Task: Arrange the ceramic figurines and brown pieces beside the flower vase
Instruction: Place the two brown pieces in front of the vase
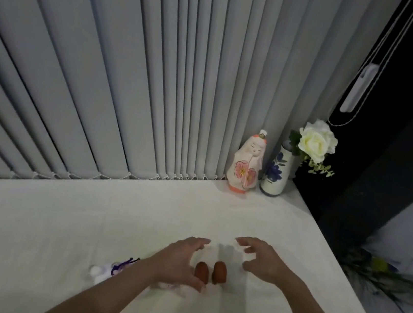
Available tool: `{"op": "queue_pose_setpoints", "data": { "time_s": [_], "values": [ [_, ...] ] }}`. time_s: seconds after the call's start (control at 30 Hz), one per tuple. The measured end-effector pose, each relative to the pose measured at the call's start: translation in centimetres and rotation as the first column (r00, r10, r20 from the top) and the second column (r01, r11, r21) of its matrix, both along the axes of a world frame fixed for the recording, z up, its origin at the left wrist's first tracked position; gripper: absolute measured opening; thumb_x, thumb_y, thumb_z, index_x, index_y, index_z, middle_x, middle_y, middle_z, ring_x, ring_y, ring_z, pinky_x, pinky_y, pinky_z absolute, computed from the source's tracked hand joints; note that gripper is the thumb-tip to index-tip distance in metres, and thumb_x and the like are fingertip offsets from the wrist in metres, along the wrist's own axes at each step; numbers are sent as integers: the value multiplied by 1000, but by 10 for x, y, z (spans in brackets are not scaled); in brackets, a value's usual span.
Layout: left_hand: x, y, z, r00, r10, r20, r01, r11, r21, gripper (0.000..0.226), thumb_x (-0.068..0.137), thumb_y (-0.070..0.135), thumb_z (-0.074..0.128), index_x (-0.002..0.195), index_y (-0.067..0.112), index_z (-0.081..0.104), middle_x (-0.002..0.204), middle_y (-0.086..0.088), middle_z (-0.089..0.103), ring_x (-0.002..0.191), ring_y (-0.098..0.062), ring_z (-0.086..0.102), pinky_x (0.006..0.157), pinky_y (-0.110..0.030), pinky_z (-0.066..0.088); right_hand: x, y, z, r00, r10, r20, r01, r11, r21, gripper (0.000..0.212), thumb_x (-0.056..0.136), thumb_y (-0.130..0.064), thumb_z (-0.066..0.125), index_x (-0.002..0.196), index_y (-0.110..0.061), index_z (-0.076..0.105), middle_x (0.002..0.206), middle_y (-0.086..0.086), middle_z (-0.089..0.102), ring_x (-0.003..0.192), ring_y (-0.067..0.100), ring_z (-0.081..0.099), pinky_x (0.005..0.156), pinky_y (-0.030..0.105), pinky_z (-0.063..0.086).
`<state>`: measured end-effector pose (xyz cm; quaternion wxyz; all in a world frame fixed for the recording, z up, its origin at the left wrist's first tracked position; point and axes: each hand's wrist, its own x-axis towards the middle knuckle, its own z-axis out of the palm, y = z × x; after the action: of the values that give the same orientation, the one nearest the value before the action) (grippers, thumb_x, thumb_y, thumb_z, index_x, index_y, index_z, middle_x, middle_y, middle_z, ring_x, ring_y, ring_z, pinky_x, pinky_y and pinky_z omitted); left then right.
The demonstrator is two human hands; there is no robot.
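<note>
Two brown pieces (211, 272) lie side by side on the white table (55, 227), near its front. Left hand (179, 262) and right hand (261, 263) flank them, fingers spread, empty. One ceramic figurine (246, 162) stands upright just beside the flower vase (276, 175) at the far corner

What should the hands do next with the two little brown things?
Probably close each hand on one brown piece. The left hand and right hand hover open and empty over the two brown pieces, which lie near the front of the table. One figurine already stands beside the flower vase at the far corner, so the pieces likely go there.
</note>
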<state>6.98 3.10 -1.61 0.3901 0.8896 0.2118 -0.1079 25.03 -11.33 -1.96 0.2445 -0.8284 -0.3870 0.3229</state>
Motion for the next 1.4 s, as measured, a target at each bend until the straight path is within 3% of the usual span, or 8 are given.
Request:
{"op": "queue_pose_setpoints", "data": {
  "time_s": [0.2, 0.37, 0.73, 0.83, 0.93, 1.03, 1.13, 1.4],
  "values": [
    [5, -17, -13, 985, -67, -160, 120, 930, 348, 73, 72, 34, 75, 134, 18, 42, 136, -4, 52, 126, -22, 48, 110, -34, 27, -32, -8, -23, 998, 58, -22, -59, 998, -21, 61, 69, -2, 74, 126, -14, 54, 124, 9, 56, 95, 13, 49, 80, 19, 42],
    [8, -20, -27, 986, 25, -163, 47, 905, 423, 45, 76, 32, 68, 117, 18, 54, 124, -2, 62, 122, -21, 52, 119, -38, 13, -48, -5, -37, 1000, 4, -5, -3, 1000, 23, 47, 70, -4, 70, 115, -10, 59, 112, 8, 55, 93, 14, 49, 80, 20, 40],
    [16, -23, -34, 990, 91, -107, -45, 928, 369, 32, 73, 32, 68, 99, 20, 57, 108, -1, 70, 109, -20, 60, 117, -31, 14, -54, 1, -47, 997, -72, 29, 66, 984, 162, 15, 74, 3, 59, 83, -7, 65, 86, 5, 54, 82, 17, 54, 76, 24, 43],
    [21, -20, -34, 992, 125, -17, -115, 951, 288, 23, 71, 29, 67, 87, 24, 52, 102, 0, 72, 103, -22, 62, 109, -27, 32, -47, -2, -44, 994, -85, -68, 99, 963, 250, 24, 74, 7, 61, 71, -16, 63, 76, 3, 60, 72, 4, 57, 70, 22, 45],
    [34, -12, -28, 972, 211, 108, -224, 966, 127, 22, 67, 24, 70, 83, 21, 56, 93, 4, 74, 93, -16, 67, 88, -31, 52, -27, -6, -41, 994, -102, -46, 111, 942, 317, 27, 65, 4, 70, 64, -22, 63, 72, -1, 68, 71, 7, 61, 72, 25, 48],
    [60, -6, -17, 955, 220, 200, -218, 975, -33, 26, 66, 11, 73, 74, 25, 52, 78, 10, 72, 83, -11, 70, 85, -33, 55, 6, -8, -35, 983, -175, -59, 184, 917, 353, 24, 59, 9, 70, 62, -14, 65, 65, -13, 68, 68, -2, 61, 68, 15, 46],
    [98, 2, -10, 951, 191, 243, -163, 978, -131, 26, 65, 5, 74, 76, 21, 56, 84, -5, 76, 86, -21, 71, 86, -40, 57, 44, -9, -25, 968, -251, -31, 245, 902, 357, 37, 59, 11, 69, 60, -25, 64, 69, -21, 70, 71, -8, 61, 63, 6, 41],
    [221, 16, -17, 964, 67, 256, -54, 997, -56, 39, 66, 12, 79, 66, 37, 49, 77, 8, 67, 75, -12, 62, 77, -27, 54, 136, -2, -21, 892, -450, 49, 412, 852, 324, 43, 67, 3, 72, 52, -33, 54, 71, -15, 65, 66, 1, 57, 62, 2, 40]
  ]
}}
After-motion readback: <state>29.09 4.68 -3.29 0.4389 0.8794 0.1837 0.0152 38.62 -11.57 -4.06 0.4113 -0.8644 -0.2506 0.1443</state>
